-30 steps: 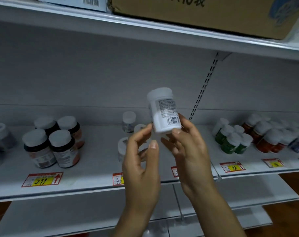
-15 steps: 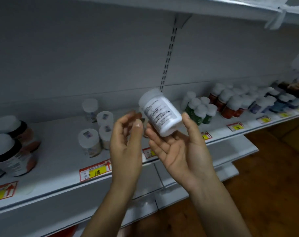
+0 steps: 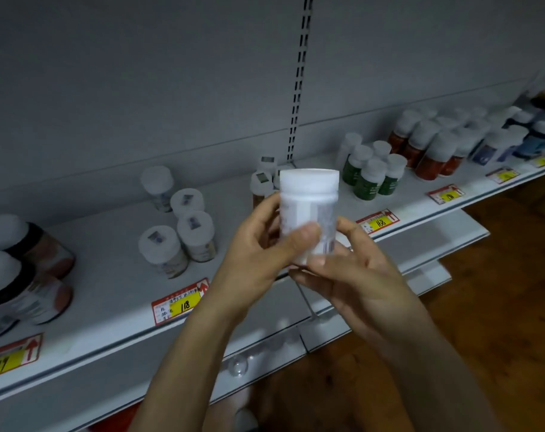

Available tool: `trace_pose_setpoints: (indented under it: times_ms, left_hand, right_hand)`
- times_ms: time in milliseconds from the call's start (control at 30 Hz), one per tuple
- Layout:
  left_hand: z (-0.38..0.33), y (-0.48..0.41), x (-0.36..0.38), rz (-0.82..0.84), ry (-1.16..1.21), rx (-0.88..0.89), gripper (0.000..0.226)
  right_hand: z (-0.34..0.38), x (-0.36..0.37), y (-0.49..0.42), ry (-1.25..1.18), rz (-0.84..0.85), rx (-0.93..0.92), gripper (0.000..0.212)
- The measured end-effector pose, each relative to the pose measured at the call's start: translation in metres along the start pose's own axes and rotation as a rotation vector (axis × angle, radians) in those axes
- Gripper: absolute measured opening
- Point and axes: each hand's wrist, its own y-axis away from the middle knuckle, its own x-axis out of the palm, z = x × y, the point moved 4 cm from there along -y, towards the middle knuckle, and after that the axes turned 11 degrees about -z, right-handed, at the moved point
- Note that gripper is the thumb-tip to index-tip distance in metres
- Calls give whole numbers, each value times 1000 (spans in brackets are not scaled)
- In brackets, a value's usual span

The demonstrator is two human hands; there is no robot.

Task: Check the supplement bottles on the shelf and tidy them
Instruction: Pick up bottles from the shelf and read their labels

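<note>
1. White plastic supplement bottle with white screw cap and printed label: upright, cap at 12 o'clock, held in the air in front of the shelf edge, at picture centre; label print blurred.
2. Left hand: grip clamped on the bottle from 9 o'clock, thumb laid across the label front, fingers round the far side.
3. Right hand: grip closed on the bottle's lower part from 4 o'clock, thumb against the side wall, fingers beneath the base.
4. Pale grey metal shelf: slanting across the view from 8 o'clock up to 2 o'clock, behind both hands.
5. Four small white-capped bottles: clustered on the shelf at 9 o'clock of the held bottle, apart from it.
6. Two large dark-collared bottles: on the shelf at the far 9 o'clock edge, blurred.
7. Green white-capped bottles: grouped on the shelf at 2 o'clock; red-brown white-capped bottles just beyond them, same direction.
8. Yellow-and-red price tags on the shelf lip: "118" tag at 8 o'clock, "168" tag at 3 o'clock.
9. Brown wooden floor: at 4 o'clock, below the shelves.
</note>
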Motion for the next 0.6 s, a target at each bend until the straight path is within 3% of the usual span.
trace_pose_setpoints:
  times_ms: [100, 267, 400, 500, 600]
  left_hand:
    - [-7, -3, -4, 100, -239, 195, 63]
    - [-8, -9, 24, 167, -321, 319, 64]
    - [-1, -10, 76, 233, -321, 350, 63]
    - [-2, -4, 134, 371, -365, 392, 59]
    - [2, 4, 200, 530, -390, 416, 63]
  right_hand:
    - [2, -11, -2, 193, -39, -181, 64]
    - [17, -31, 2, 318, -161, -371, 55]
    - [43, -82, 19, 186, -363, -334, 24]
    - [64, -126, 41, 198, -348, -277, 53]
    - [90, -172, 70, 193, -382, -285, 53]
